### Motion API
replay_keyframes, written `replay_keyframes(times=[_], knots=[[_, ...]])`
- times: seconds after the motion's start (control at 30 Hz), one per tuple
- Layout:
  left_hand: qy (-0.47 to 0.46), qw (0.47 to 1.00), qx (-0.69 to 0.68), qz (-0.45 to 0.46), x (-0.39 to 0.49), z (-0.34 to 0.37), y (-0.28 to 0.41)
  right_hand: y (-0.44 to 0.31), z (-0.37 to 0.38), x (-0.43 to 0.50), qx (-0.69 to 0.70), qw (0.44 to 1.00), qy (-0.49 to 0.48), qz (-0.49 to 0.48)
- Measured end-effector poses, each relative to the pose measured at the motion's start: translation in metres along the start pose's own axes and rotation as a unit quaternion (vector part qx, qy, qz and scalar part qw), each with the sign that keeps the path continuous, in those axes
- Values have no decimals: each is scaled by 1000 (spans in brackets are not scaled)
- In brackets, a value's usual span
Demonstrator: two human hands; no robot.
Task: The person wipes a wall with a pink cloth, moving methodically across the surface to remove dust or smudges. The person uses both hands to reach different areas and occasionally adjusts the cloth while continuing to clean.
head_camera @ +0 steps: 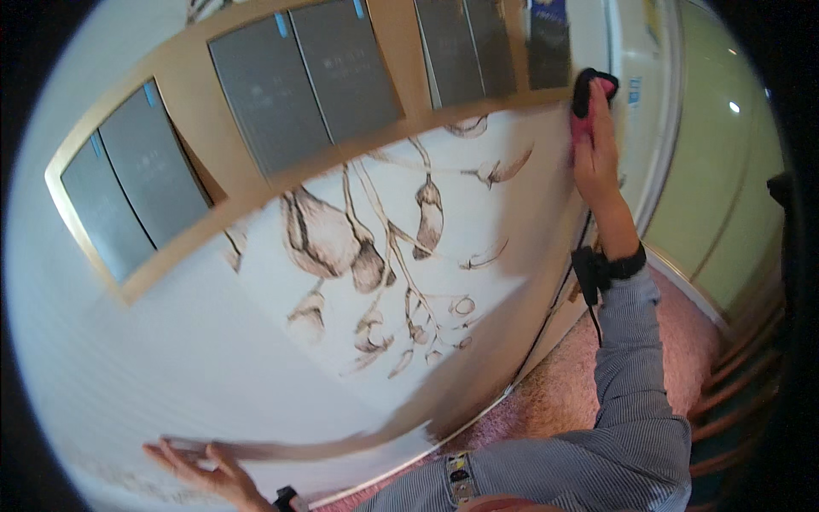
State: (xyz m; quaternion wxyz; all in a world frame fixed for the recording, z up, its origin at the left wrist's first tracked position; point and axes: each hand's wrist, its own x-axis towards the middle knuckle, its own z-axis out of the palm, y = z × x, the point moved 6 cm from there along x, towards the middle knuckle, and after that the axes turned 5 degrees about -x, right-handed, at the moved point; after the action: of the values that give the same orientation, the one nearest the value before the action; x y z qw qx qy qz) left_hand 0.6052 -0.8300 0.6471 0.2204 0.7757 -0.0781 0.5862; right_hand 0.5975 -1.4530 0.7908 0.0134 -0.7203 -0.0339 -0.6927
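Observation:
At the upper right, my right hand [597,153] is closed around a pink and black hand-held pad [583,102], whose exact kind I cannot make out. It is against or close to the right end of a white wall [211,358], beside a door frame. Low on the left, my left hand [205,472] holds nothing, its fingers apart near the pale surface; contact with it cannot be told. Between my hands, a brown botanical drawing [384,256] of pods and stems covers the middle of the wall.
Above the drawing, a wood-edged shelf [307,163] holds several grey book-like volumes [256,109] with blue tabs. A black cable [547,323] runs along the wall's lower right. Pink carpet [556,397] lies below, with a greenish panel [710,166] at the right and a slatted object [742,390] below it.

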Motion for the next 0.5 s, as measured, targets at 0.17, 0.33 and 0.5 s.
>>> replay_keyframes(times=[0.17, 0.33, 0.5], knots=[[-87, 987, -117, -65, -70, 29, 85, -39, -4, -87, 17, 991, -42, -129], [-160, 977, -135, -25, -102, 66, 212, -54, -11, -142, 122, 958, -184, -181], [-187, 935, -271, 135, -92, 87, 331, -66, -4, -128, 166, 945, -196, -204]])
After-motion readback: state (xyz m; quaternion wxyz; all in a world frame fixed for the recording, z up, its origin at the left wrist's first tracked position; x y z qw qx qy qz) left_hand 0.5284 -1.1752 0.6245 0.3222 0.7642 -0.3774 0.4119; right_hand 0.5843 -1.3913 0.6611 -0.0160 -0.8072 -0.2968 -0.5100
